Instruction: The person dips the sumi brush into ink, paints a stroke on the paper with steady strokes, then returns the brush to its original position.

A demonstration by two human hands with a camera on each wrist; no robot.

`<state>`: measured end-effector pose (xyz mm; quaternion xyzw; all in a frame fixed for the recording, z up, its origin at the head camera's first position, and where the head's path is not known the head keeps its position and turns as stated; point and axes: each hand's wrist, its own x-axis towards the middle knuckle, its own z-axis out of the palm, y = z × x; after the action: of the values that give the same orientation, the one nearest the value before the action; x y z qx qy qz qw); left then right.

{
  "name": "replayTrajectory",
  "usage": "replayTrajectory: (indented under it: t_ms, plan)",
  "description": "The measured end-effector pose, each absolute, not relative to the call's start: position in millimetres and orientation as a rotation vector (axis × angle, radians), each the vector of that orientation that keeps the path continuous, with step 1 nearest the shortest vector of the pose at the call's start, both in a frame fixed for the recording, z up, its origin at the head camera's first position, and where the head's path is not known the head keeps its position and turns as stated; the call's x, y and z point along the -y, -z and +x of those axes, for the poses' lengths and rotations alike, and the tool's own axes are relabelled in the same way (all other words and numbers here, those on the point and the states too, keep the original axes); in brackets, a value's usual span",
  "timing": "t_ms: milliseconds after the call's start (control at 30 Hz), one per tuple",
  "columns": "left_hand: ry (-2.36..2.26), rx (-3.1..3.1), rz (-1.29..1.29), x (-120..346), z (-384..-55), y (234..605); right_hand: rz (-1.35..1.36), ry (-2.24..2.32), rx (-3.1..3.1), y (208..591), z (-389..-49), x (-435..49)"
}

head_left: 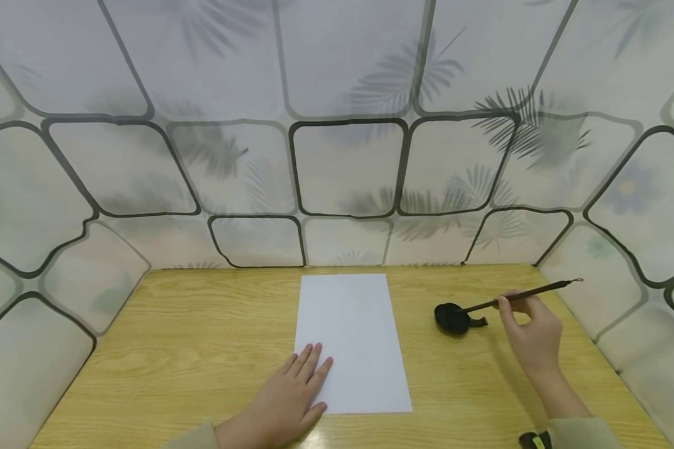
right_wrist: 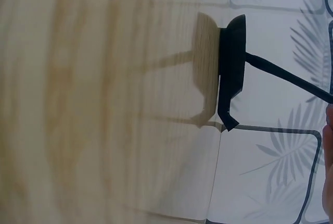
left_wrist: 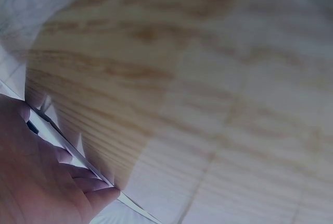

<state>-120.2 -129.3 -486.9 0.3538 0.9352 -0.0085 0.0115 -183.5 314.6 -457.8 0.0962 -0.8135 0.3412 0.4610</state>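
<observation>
It looks like a booth, leaf-printed walls (on three sides) enclosing a wood-grained table.

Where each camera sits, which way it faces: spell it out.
Head: worn on the head, facing forward and down over table, paper, dish and brush; left hand and right hand show.
Left wrist: worn there, looking low across the table; left hand at lower left.
Right wrist: worn there, facing dish and brush from the side; a sliver of right hand at right edge.
Shared: head and right wrist both show dish and brush.
</observation>
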Motion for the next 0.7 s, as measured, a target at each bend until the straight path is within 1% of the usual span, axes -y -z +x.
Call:
replayTrajectory:
  t_ms: [367,700]
  plan:
    - [0.027,-2.930,1.105,130.2,-121.1,489.6,0.121,-0.955,2.080,460.8,-185.0,-317.3]
    - [-0.064,-2.967,1.183,133.9,-120.9,492.0,0.039,-0.941,2.135,460.4,-183.9,-318.3]
